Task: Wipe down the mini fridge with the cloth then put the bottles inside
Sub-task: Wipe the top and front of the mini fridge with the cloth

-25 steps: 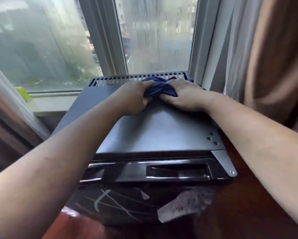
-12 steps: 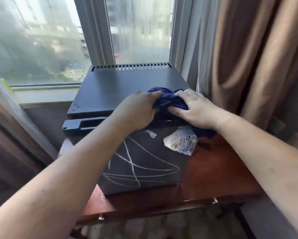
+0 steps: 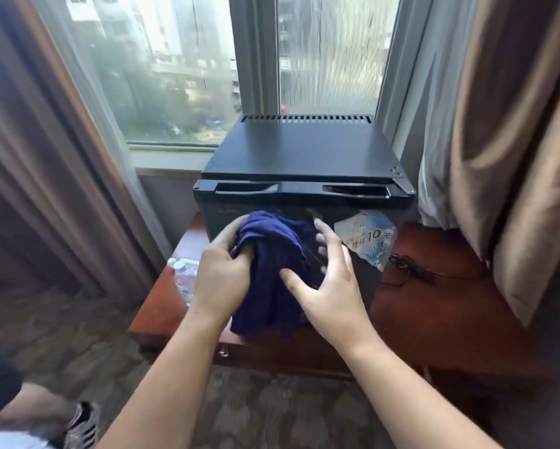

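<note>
A black mini fridge (image 3: 304,150) stands on a reddish wooden table (image 3: 434,286) under the window, its door shut. A dark blue cloth (image 3: 272,273) hangs bunched in front of the fridge door. My left hand (image 3: 220,277) grips its left side. My right hand (image 3: 330,286) presses against its right side with fingers spread. Clear plastic bottles (image 3: 184,273) stand on the table left of the fridge, partly hidden by my left hand.
A torn paper label (image 3: 366,241) sticks to the door's right side. A black cable (image 3: 408,270) lies on the table to the right. Brown curtains (image 3: 515,157) hang on both sides. Patterned carpet and a shoe (image 3: 81,426) are below.
Both hands have brought the cloth from the back of the fridge top, over its front edge, down onto the door. The view has pulled back and the bottles have come into sight.
</note>
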### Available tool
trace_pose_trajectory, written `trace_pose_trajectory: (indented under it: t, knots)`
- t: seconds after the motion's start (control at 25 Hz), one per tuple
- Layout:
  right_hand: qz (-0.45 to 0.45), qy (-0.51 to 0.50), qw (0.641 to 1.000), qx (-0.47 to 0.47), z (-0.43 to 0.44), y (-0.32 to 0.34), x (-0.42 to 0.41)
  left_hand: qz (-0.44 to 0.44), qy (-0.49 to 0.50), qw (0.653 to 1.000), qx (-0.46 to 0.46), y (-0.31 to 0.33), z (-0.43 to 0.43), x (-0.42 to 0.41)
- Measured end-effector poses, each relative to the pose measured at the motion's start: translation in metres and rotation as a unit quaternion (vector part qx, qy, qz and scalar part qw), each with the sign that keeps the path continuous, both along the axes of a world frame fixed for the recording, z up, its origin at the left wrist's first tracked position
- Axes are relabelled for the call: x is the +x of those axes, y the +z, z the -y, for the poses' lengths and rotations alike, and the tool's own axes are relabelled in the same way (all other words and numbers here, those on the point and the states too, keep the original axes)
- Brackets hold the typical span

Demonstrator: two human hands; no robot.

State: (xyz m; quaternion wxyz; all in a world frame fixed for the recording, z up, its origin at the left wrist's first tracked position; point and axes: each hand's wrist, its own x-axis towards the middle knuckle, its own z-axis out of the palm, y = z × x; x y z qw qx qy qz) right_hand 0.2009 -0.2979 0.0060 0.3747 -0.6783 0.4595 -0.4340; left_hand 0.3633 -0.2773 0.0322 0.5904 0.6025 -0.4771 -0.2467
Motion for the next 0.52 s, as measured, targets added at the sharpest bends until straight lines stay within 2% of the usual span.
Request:
trace_pose_trajectory:
  t: [0.08, 0.16, 0.24, 0.32, 0.44, 0.52]
  knots:
    - [0.038, 0.009, 0.985, 0.168, -0.01, -0.029, -0.008, -0.061, 0.017, 0.998, 0.03, -0.029, -0.018, -0.015]
    - [0.134, 0.088, 0.938, 0.307, -0.024, -0.047, -0.014, -0.126, 0.035, 0.987, 0.095, -0.055, -0.034, -0.028]
    - [0.188, 0.151, 0.914, 0.325, -0.031, -0.058, -0.018, -0.149, 0.023, 0.974, 0.166, -0.073, -0.04, -0.031]
    - [0.203, 0.166, 0.911, 0.317, -0.031, -0.064, -0.018, -0.175, 0.018, 0.962, 0.209, -0.081, -0.034, -0.024]
    - [0.234, 0.056, 0.93, 0.279, -0.02, -0.061, -0.005, -0.204, 0.008, 0.958, 0.203, -0.067, -0.017, -0.014]
    - [0.265, -0.027, 0.935, 0.235, -0.007, -0.048, 0.012, -0.255, -0.054, 0.951, 0.169, -0.049, -0.004, -0.007]
